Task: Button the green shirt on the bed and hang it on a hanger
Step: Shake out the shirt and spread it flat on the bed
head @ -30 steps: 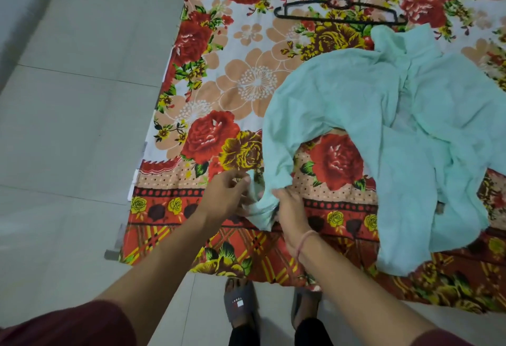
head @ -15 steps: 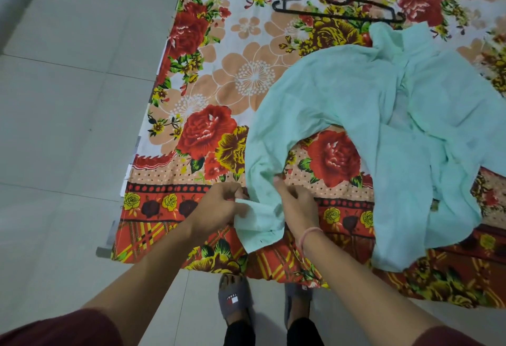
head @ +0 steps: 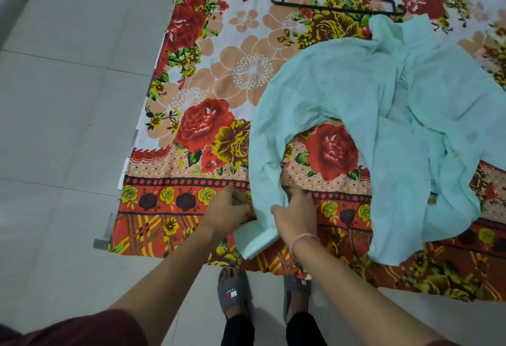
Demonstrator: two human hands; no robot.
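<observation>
Both hands work at the cuff end of the green shirt's sleeve, at the near edge of the bed. Left hand (head: 228, 210) is closed, its fingertips pinching the sleeve's left edge. Right hand (head: 297, 213), with a pink band on the wrist, grips the same sleeve from the other side, thumb pointing inward across the cloth and fingers curled into the fabric. Between the two hands the cuff (head: 256, 239) hangs down over the bed's edge, just below the knuckles.

From the hands, the sleeve climbs away and curves to the right in an arch, joining the body of the green shirt (head: 410, 115), which lies crumpled and open on the bed (head: 191, 115), beyond and to the right of the right hand. Its hem drapes toward the near edge, well to the right of the right wrist. Farther away still, past the shirt's collar, a black hanger (head: 339, 0) lies flat on the floral sheet, well apart from both hands. Below the forearms, two feet in grey slippers (head: 232, 292) stand on the tiled floor (head: 68, 126).
</observation>
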